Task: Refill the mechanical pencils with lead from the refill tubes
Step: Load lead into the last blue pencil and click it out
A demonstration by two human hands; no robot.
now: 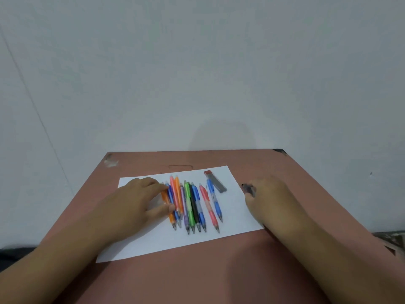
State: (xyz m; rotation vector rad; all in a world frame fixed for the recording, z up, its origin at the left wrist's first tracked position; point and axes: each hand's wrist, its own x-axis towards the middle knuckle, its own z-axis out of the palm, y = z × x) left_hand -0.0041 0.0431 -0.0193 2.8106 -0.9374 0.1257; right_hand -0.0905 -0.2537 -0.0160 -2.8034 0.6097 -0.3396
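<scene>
Mechanical pencils (pixel 192 205) lie in a row on white paper (pixel 153 244) mid-desk (pixel 219 270). Left hand (pixel 135 200) grip: fingers and thumb pinch the leftmost pencils. Right hand (pixel 269 198) grip: curled around a small dark object (pixel 248 188) beside the paper's right edge. Refill tube (pixel 215 181) lies near the paper's far right corner.

Head view, looking forward and down, near the table (pixel 197 281)
</scene>
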